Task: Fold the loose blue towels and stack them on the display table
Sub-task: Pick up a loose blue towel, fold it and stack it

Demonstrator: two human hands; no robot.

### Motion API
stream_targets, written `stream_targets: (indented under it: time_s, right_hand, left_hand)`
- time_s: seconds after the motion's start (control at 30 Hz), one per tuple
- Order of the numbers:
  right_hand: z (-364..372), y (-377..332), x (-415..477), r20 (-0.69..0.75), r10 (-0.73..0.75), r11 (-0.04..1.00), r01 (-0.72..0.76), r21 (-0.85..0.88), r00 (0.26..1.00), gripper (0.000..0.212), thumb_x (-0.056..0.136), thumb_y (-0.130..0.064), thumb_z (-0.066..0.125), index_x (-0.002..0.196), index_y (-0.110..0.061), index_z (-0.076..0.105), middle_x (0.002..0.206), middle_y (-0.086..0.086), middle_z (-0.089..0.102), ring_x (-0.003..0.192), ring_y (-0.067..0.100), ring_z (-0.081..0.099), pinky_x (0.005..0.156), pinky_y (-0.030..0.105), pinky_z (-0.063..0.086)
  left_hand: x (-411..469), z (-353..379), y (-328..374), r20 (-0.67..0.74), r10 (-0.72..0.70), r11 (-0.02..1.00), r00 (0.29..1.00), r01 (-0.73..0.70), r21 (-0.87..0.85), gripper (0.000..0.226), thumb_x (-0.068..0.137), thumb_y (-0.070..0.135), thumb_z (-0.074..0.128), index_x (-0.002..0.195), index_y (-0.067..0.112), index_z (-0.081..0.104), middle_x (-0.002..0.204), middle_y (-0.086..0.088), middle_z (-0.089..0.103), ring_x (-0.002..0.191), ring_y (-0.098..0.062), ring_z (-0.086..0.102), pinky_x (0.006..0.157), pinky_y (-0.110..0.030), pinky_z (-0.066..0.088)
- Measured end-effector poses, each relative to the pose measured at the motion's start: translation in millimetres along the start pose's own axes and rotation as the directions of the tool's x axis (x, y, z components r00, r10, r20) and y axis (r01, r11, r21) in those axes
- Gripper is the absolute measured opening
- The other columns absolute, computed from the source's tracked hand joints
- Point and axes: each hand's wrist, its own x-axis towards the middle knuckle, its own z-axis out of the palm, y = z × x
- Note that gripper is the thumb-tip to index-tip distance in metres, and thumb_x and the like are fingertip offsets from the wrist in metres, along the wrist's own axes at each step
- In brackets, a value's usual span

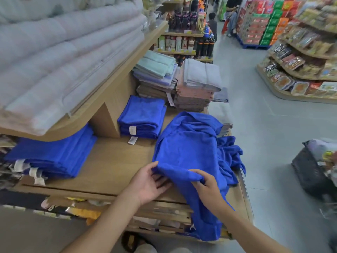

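In the head view, the loose towel [187,148] lies on the right part of the bench [113,161]. Its long axis runs from the far side toward the person, and the near end hangs over the front edge. Both hands are at this near part. The left grip [145,183] pinches the left edge, thumb on top and fingers under the cloth. The right grip [206,185] has its fingers curled around a bunched fold just beside it. The towel body therefore lies ahead of both grips and a little to the right, so the right grip is nearer to the bulk of it. I think the next move is to spread or lift the cloth along this axis.

The cloth is bright blue, soft and fleecy, with deep wrinkles. More blue cloth [229,154] lies crumpled at the bench's right edge. A folded stack [144,115] of the same blue, square and neat with a white label, stands farther back on the left. A flatter blue stack [58,154] lies under the wooden shelf [102,99]. The bench is pale wood grain, smooth.
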Motion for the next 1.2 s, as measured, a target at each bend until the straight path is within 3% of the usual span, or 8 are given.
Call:
stream_targets:
  time_s: [0.2, 0.33, 0.5, 0.6, 0.8, 0.93, 1.03, 1.2]
  right_hand:
    - [6, 3, -2, -0.034, 0.084, 0.996, -0.083, 0.013, 0.996, 0.038, 0.073, -0.005, 0.05, 0.088, -0.03, 0.074, 0.088, -0.005, 0.075, 0.083, 0.004, 0.068, 0.071, 0.017, 0.051]
    - [3, -1, -2, -0.015, 0.112, 0.994, -0.112, 0.004, 0.994, 0.024, 0.081, -0.012, 0.056, 0.084, -0.028, 0.074, 0.083, -0.004, 0.074, 0.078, 0.005, 0.065, 0.069, 0.02, 0.049]
    - [1, 4, -4, -0.088, 0.168, 0.984, -0.162, 0.071, 0.982, 0.051, 0.103, -0.038, 0.057, 0.07, -0.002, 0.041, 0.066, 0.01, 0.037, 0.064, 0.022, 0.034, 0.058, 0.04, 0.029]
    - [1, 2, -4, -0.151, 0.228, 0.97, -0.211, 0.121, 0.962, 0.054, 0.093, -0.054, 0.057, 0.066, -0.013, 0.036, 0.063, 0.007, 0.035, 0.061, 0.023, 0.031, 0.052, 0.034, 0.025]
    - [2, 6, -4, -0.051, 0.123, 0.988, -0.117, 0.102, 0.991, 0.05, 0.096, -0.041, 0.059, 0.062, -0.016, 0.031, 0.059, 0.004, 0.029, 0.056, 0.019, 0.026, 0.051, 0.028, 0.023]
    - [5, 6, -4, -0.008, 0.09, 0.992, -0.089, 0.094, 0.996, 0.048, 0.095, -0.034, 0.061, 0.06, -0.016, 0.033, 0.057, 0.0, 0.03, 0.054, 0.013, 0.028, 0.05, 0.023, 0.026]
    - [7, 7, -5, -0.017, 0.077, 0.994, -0.075, 0.078, 0.997, 0.048, 0.097, -0.023, 0.063, 0.059, -0.016, 0.035, 0.056, -0.003, 0.031, 0.054, 0.01, 0.029, 0.05, 0.021, 0.026]
    - [10, 6, -4, -0.054, 0.06, 0.998, -0.059, 0.009, 0.997, 0.054, 0.098, -0.005, 0.065, 0.058, -0.021, 0.034, 0.056, -0.009, 0.033, 0.054, 0.006, 0.031, 0.052, 0.02, 0.028]
  left_hand:
    - [33, 26, 51, -0.049, 0.078, 0.984, 0.996, -0.07, 0.163, 0.027, 0.087, 0.037, 0.072, 0.105, 0.018, 0.071, 0.087, -0.006, 0.078, 0.074, -0.022, 0.076, 0.063, -0.033, 0.061]
    - [49, 37, 68, -0.061, 0.158, 0.942, 0.986, -0.132, 0.309, 0.01, 0.091, 0.03, 0.07, 0.091, 0.02, 0.071, 0.076, -0.001, 0.075, 0.063, -0.017, 0.072, 0.055, -0.027, 0.057]
    - [40, 21, 67, -0.042, 0.39, 0.737, 0.92, -0.285, 0.613, 0.01, 0.097, 0.026, 0.065, 0.089, 0.02, 0.065, 0.078, 0.0, 0.065, 0.048, -0.011, 0.055, 0.05, -0.023, 0.05]
    - [11, -6, 59, 0.0, 0.496, 0.619, 0.868, -0.353, 0.701, 0.013, 0.096, 0.019, 0.067, 0.107, 0.022, 0.06, 0.086, -0.002, 0.072, 0.043, -0.016, 0.052, 0.044, -0.024, 0.048]
    - [-51, -82, 17, 0.057, 0.154, 0.377, 0.986, -0.112, 0.919, 0.011, 0.095, 0.012, 0.06, 0.085, 0.013, 0.06, 0.064, -0.003, 0.064, 0.044, -0.021, 0.06, 0.042, -0.022, 0.04]
    - [-67, -91, 9, -0.024, 0.196, 0.119, 0.98, 0.001, 0.993, 0.021, 0.075, 0.043, 0.059, 0.074, 0.022, 0.059, 0.058, 0.01, 0.061, 0.058, -0.023, 0.07, 0.049, -0.026, 0.044]
    - [-61, -68, 26, 0.041, 0.51, -0.211, 0.859, 0.079, 0.974, 0.031, 0.064, 0.063, 0.047, 0.084, 0.043, 0.059, 0.07, 0.028, 0.064, 0.064, 0.0, 0.062, 0.062, -0.026, 0.05]
    - [-12, 41, 49, 0.543, 0.522, -0.254, 0.658, -0.487, 0.835, 0.006, 0.085, 0.032, 0.062, 0.088, 0.035, 0.066, 0.082, 0.02, 0.068, 0.073, -0.004, 0.062, 0.064, -0.016, 0.045]
